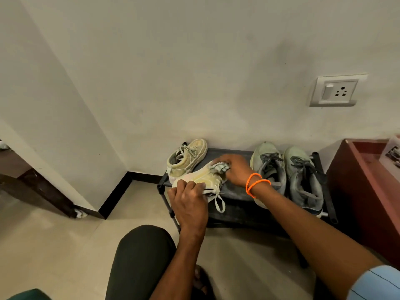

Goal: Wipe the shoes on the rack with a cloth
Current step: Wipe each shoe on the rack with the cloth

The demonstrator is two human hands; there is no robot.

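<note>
Shoes sit on a low black rack (233, 204) pushed against a pale wall. One cream shoe (200, 180) lies tipped on its side near the front left of the rack's top shelf, its loose lace hanging over the front edge. The left hand (189, 200) grips this shoe at its near end, fingers curled over the edge. The right hand (232, 168) holds a small bunched cloth (219, 166), pale with greenish stripes, and presses it against the far end of the same shoe; its fingers are curled round the cloth. Two orange bands (256, 184) circle the right wrist.

Behind the held shoe, its cream partner (187, 158) stands upright at the back left corner of the rack, toe pointing toward the wall. On the right half of the shelf, a pair of grey-green sneakers (287, 174) with dark laces stands side by side, toes toward the wall, the two touching or nearly so. The right forearm crosses in front of the nearer one.

Just beside the rack on the right stands a dark red cabinet (357, 182). A white switch and socket plate (335, 90) is fixed to the wall above the sneakers. The floor is light tile with a black skirting strip along the wall. The person's knee (140, 256), in dark cloth, shows at the bottom centre, and a light blue striped sleeve (376, 284) at the lower right.
</note>
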